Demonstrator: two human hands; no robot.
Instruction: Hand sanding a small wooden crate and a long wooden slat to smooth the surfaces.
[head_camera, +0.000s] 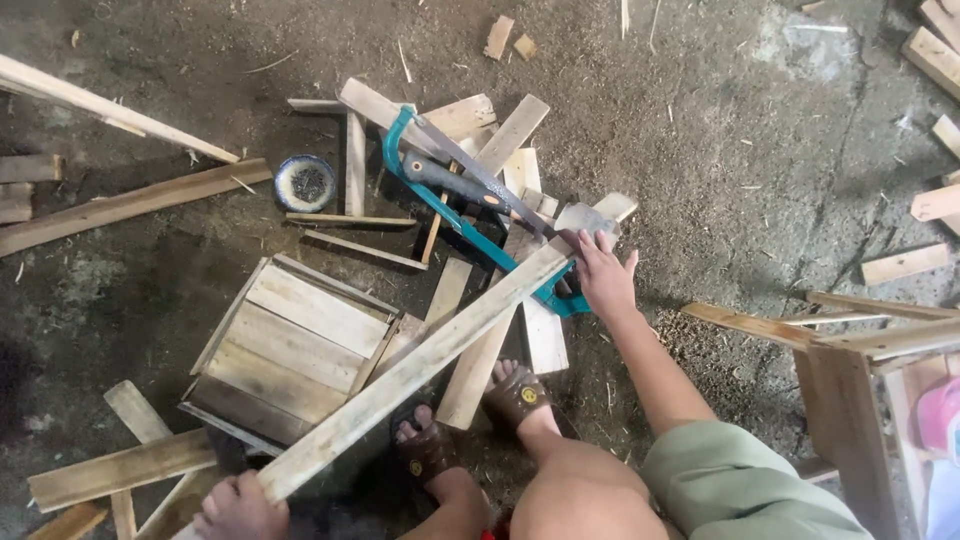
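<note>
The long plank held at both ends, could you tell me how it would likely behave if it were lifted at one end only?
The long plank looks stiff: it runs straight between the left hand and the right hand without sagging. It is thin and narrow, so probably light for its length. Being flat, it should not roll, though its far end might swing or dip.

Floor: I see a grey dusty floor (760, 130) with sawdust;
Wood: loose planks (130, 205), a slatted crate (290, 350);
Small things: a blue bowl of nails (305, 182), a teal saw (455, 215), small offcuts (498, 36)
</note>
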